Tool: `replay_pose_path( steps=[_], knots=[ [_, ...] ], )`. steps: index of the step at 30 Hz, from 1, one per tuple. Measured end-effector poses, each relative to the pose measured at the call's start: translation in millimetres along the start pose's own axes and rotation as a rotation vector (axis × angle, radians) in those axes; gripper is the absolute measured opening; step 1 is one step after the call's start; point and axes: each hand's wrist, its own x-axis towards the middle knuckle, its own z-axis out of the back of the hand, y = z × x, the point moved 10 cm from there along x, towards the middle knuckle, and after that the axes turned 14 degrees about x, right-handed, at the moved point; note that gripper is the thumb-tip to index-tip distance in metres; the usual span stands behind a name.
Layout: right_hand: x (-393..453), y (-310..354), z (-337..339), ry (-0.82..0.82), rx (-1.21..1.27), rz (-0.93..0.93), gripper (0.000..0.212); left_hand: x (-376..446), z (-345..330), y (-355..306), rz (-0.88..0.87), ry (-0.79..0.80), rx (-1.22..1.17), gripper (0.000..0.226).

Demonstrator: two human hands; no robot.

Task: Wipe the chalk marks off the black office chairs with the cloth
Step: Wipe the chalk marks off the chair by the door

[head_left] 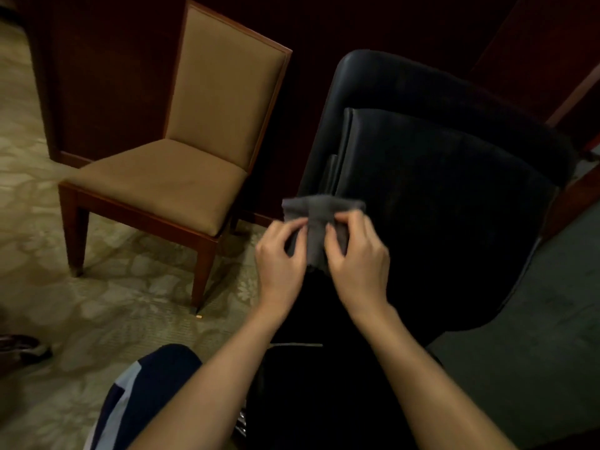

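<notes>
Grey cloth, folded and bunched, held up between 2 bare hands above the front of a black office chair. Left hand: thumb and forefinger pinch the cloth's left side, the other fingers curled under it. Right hand: thumb and forefinger pinch the cloth's right side, the remaining fingers bent loosely behind the fabric. Both grips are closed on the cloth; its upper edge spreads just beyond the fingertips and a narrow tail hangs down between the 2 palms. Whether the cloth touches the chair cannot be told; it appears raised clear of the upholstery.

Beyond and to the right of the fingers lies the chair's dark leather-like seat and backrest, with a stitched cushion panel directly past the cloth. The surface is too dark to show chalk marks. Well to the left of the left hand stands a wooden side chair with tan upholstery, on patterned carpet. A small pale object lies on the carpet by this chair's nearest leg; its nature cannot be told. Below the forearms, a dark garment with a pale stripe covers the person's leg. A shoe shows at the left edge.
</notes>
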Motion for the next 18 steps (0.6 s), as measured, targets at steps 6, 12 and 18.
replay_pose_path(
  steps=[6,12,18],
  knots=[
    [-17.1,5.6,-10.4,0.066,0.015,-0.029,0.014,-20.8,8.1,15.9,0.018,0.078,0.043,0.017],
    [75.5,13.3,39.0,-0.165,0.046,-0.111,0.031,61.5,3.0,-43.7,-0.043,-0.049,-0.047,0.026],
    [6.1,7.6,-11.5,0.005,-0.06,-0.046,0.02,-12.6,-7.2,12.7,-0.036,0.027,0.004,0.025]
  ],
)
